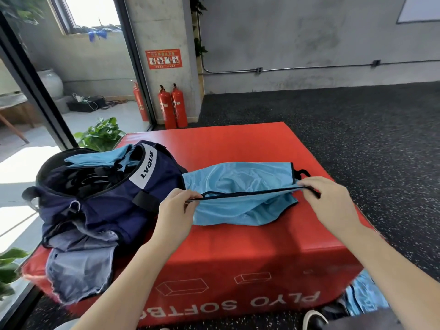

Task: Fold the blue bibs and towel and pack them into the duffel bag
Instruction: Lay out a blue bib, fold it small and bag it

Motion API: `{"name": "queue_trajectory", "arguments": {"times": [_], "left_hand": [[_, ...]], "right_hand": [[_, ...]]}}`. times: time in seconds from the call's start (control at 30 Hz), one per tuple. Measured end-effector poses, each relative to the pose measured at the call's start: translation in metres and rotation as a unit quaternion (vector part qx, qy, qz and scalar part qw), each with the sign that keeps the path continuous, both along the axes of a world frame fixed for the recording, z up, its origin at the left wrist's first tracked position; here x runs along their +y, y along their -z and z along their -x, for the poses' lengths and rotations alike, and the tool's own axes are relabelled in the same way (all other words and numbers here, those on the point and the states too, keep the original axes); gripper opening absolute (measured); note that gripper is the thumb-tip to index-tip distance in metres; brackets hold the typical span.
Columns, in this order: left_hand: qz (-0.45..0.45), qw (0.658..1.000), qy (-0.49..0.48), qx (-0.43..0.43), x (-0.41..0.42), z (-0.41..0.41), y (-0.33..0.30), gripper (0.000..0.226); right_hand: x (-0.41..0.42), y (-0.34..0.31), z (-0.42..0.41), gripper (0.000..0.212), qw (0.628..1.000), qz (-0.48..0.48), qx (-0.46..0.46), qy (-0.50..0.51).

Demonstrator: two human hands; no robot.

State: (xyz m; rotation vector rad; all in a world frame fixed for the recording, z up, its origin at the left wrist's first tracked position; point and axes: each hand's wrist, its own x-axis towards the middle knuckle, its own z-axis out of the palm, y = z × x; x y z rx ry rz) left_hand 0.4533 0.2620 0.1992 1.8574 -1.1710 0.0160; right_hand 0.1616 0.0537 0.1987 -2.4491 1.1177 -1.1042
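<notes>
Both hands work at the red plyo box [238,253] — left hand [176,208] and right hand [331,201] each pinch the dark-trimmed edge of a blue bib [240,198] stretched between them, beside the navy duffel bag [107,194] — already holding another folded blue piece [100,157].

The duffel bag [100,186] hides the left part of the red box [238,246], its dark inside is unreadable past the folded blue cloth [100,157], and more blue fabric [366,294] runs behind the right forearm.
</notes>
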Motion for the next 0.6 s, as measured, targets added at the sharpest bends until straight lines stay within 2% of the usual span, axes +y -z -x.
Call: {"name": "queue_trajectory", "arguments": {"times": [0.1, 0.3, 0.37, 0.47, 0.53, 0.6], "left_hand": [[0.029, 0.999, 0.008, -0.012, 0.004, 0.0, 0.0, 0.024], [0.015, 0.997, 0.022, -0.074, 0.021, 0.011, 0.01, 0.03], [-0.046, 0.995, 0.042, -0.075, 0.028, 0.012, 0.019, 0.028], [-0.214, 0.972, 0.042, -0.081, 0.042, 0.015, 0.032, 0.028], [-0.277, 0.956, 0.024, -0.091, 0.051, 0.019, 0.034, 0.03], [-0.261, 0.962, 0.004, -0.085, 0.053, 0.021, 0.032, 0.025]], "right_hand": [[0.0, 0.002, 0.012, 0.023, 0.999, -0.013, -0.027, -0.024], [-0.001, 0.019, 0.036, 0.018, 0.997, -0.054, 0.045, -0.043], [0.001, 0.025, 0.046, 0.02, 0.988, -0.088, 0.118, -0.053], [0.007, 0.036, 0.057, 0.021, 0.943, -0.154, 0.286, -0.078], [0.01, 0.041, 0.06, 0.019, 0.937, -0.164, 0.298, -0.074], [0.013, 0.038, 0.058, 0.016, 0.951, -0.158, 0.257, -0.068]]}}
